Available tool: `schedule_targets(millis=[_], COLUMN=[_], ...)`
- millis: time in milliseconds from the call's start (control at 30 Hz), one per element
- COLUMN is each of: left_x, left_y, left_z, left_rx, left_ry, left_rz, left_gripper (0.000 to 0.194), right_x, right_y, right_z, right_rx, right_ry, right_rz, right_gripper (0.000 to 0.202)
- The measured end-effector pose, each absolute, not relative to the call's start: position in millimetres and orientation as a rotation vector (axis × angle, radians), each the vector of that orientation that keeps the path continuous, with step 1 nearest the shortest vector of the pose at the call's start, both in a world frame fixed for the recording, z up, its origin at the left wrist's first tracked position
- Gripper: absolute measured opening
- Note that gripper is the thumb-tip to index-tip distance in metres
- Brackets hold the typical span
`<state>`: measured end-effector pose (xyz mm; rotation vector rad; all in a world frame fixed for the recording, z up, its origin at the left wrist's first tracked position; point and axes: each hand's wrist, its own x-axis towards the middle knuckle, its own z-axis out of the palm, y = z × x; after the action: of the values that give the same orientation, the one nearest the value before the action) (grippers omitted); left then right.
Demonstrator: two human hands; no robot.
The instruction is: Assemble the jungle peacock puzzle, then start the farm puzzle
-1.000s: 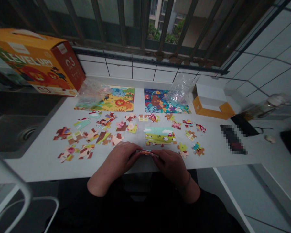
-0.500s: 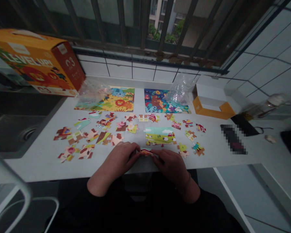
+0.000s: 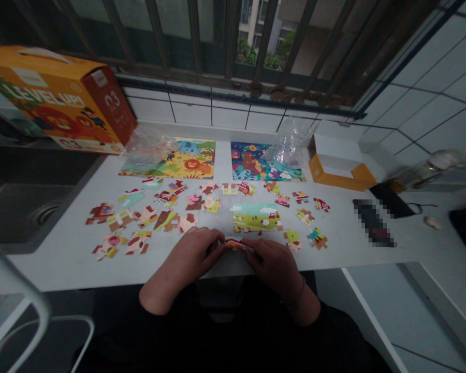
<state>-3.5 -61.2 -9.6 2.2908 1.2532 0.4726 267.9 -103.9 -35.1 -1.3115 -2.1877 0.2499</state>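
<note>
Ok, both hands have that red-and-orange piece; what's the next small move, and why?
I'd probably ease the red-and-orange piece forward to the sheep-meadow section and test the fit: the left hand and right hand both hold it just on the near side of that section, whose near edge seems to show tabs.

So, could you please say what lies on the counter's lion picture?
A crumpled clear plastic bag covers the upper left of the lion picture; green shows through, but finer details are hidden.
</note>
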Motion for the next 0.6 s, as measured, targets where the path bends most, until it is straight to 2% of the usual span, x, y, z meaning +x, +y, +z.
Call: schedule_targets(millis=[200, 600], left_x=[-3.1, -2.3], left_y=[-62.0, -62.0], left_z=[-8.4, -6.3], left_rx=[2.306, 2.287], left_ry=[1.252, 1.251], left_rz=[0.469, 0.437], left_gripper=[0.036, 0.027], right_x=[267.9, 267.0], right_y=[-104.4, -103.8], right_z=[-35.2, -31.5], right_rx=[-1.322, -1.305], right_ry=[-2.181, -2.179], right_rz=[0.25, 0.243], right_gripper=[0.024, 0.025])
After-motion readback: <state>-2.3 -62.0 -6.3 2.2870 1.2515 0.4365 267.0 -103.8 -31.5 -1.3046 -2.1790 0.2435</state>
